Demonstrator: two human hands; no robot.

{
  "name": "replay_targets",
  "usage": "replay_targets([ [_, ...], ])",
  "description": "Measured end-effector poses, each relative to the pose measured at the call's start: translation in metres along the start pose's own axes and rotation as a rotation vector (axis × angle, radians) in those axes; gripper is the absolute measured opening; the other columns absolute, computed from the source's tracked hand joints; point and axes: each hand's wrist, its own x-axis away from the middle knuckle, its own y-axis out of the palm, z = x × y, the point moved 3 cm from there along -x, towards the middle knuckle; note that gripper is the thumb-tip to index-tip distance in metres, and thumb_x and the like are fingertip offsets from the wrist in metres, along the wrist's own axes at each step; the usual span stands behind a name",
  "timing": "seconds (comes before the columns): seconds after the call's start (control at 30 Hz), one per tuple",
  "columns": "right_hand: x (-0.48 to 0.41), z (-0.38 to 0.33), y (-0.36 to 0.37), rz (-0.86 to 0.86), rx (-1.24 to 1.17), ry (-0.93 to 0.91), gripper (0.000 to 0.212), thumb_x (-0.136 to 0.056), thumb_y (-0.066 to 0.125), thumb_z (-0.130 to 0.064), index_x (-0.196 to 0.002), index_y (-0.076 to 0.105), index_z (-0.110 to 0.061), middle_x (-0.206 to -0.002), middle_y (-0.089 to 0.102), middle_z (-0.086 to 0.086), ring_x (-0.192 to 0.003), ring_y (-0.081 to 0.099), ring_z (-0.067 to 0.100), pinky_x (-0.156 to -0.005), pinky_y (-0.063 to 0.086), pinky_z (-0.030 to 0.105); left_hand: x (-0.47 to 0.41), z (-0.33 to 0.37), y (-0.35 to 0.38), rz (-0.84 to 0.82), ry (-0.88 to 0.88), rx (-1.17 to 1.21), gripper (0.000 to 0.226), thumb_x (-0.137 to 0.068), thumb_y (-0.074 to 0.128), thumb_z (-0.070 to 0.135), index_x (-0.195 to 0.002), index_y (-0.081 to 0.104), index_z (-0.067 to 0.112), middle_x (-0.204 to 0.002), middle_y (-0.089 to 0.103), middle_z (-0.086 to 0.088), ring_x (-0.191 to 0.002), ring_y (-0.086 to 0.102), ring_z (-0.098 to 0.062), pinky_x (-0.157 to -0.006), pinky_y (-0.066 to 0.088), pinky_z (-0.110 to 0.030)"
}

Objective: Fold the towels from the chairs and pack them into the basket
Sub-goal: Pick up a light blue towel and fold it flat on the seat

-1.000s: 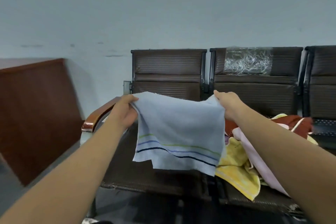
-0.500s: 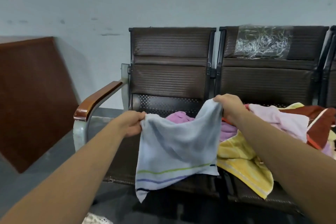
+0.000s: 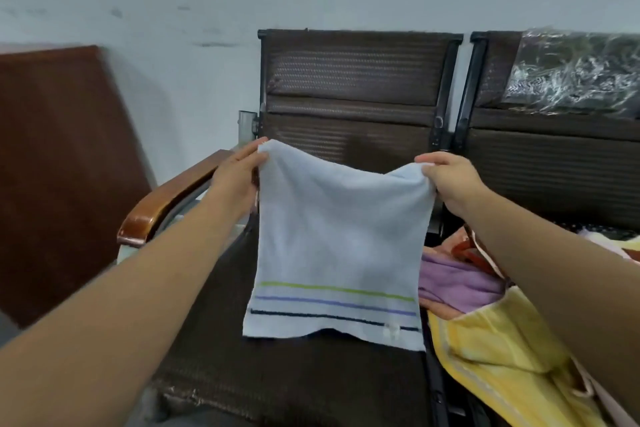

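From my head camera, I have the pale blue towel (image 3: pixel 339 236) hanging in front of me by its two top corners. My left hand (image 3: pixel 239 170) pinches the left corner between thumb and fingers, and my right hand (image 3: pixel 450 180) is curled round the right corner. The top edge sags a little between them. The towel hangs flat over the seat of the left brown chair (image 3: pixel 349 80), with its green, purple and dark stripes near the bottom hem; I cannot tell whether the hem touches the seat. The wooden armrest (image 3: pixel 166 204) lies just beyond my left forearm. To the right, under my right arm, a purple towel (image 3: pixel 457 284) and a yellow towel (image 3: pixel 491 350) lie heaped on the next chair (image 3: pixel 554 156), whose backrest carries crinkled plastic wrap (image 3: pixel 575 80).
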Motion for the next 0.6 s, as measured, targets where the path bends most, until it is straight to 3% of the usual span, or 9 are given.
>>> replay_targets([
  [0.1, -0.006, -0.04, -0.009, 0.009, -0.087, -0.067, 0.028, -0.094, 0.057, -0.003, -0.087, 0.073, -0.026, -0.107, 0.07, 0.009, -0.098, 0.065, 0.025, -0.085, 0.054, 0.037, 0.004, 0.043, -0.005, 0.037, 0.138, -0.046, 0.021, -0.092, 0.067, 0.012, -0.108, 0.074, 0.024, -0.11, 0.073, 0.0, -0.101, 0.066, -0.018, -0.093, 0.054, -0.035],
  [0.2, 0.003, -0.069, -0.025, 0.024, -0.163, -0.092, 0.026, -0.094, 0.06, -0.005, -0.092, 0.073, -0.027, -0.112, 0.068, 0.007, -0.1, 0.064, 0.023, -0.082, 0.055, 0.033, 0.023, 0.073, -0.012, 0.04, 0.194, -0.111, 0.017, -0.085, 0.074, 0.022, -0.1, 0.076, 0.031, -0.107, 0.073, -0.001, -0.095, 0.063, -0.019, -0.097, 0.051, -0.049],
  [0.33, 0.045, -0.068, -0.04, 0.003, -0.202, -0.087, 0.022, -0.093, 0.059, 0.001, -0.102, 0.07, -0.017, -0.105, 0.068, 0.006, -0.09, 0.065, 0.018, -0.072, 0.052, 0.025, 0.061, 0.075, -0.025, 0.119, 0.271, -0.333, 0.017, -0.087, 0.072, 0.012, -0.098, 0.073, 0.024, -0.1, 0.073, -0.004, -0.09, 0.069, -0.017, -0.085, 0.059, -0.031],
  [0.47, 0.097, -0.013, -0.046, 0.004, -0.046, -0.013, 0.022, -0.088, 0.066, 0.002, -0.096, 0.071, -0.017, -0.099, 0.07, 0.015, -0.087, 0.06, 0.024, -0.073, 0.049, 0.03, 0.096, 0.027, -0.052, 0.119, 0.256, -0.797, 0.014, -0.085, 0.074, 0.013, -0.092, 0.074, 0.025, -0.095, 0.075, -0.008, -0.094, 0.069, -0.025, -0.09, 0.054, -0.038],
  [0.53, 0.126, 0.018, -0.046, -0.023, 0.051, 0.042, 0.019, -0.085, 0.069, 0.003, -0.091, 0.072, -0.015, -0.09, 0.069, 0.014, -0.081, 0.061, 0.022, -0.059, 0.049, 0.022, 0.114, -0.009, -0.063, 0.104, 0.206, -0.971, 0.011, -0.088, 0.071, 0.012, -0.097, 0.073, 0.018, -0.093, 0.074, -0.009, -0.088, 0.067, -0.024, -0.081, 0.052, -0.034],
  [0.6, 0.16, 0.055, -0.048, -0.096, 0.212, 0.085, 0.015, -0.086, 0.068, 0.005, -0.091, 0.071, -0.008, -0.073, 0.062, 0.007, -0.058, 0.06, 0.006, -0.046, 0.041, 0.013, 0.139, -0.048, -0.076, 0.046, 0.109, -1.096, 0.009, -0.089, 0.07, 0.01, -0.094, 0.073, 0.017, -0.089, 0.071, -0.007, -0.083, 0.064, -0.021, -0.074, 0.044, -0.027],
])
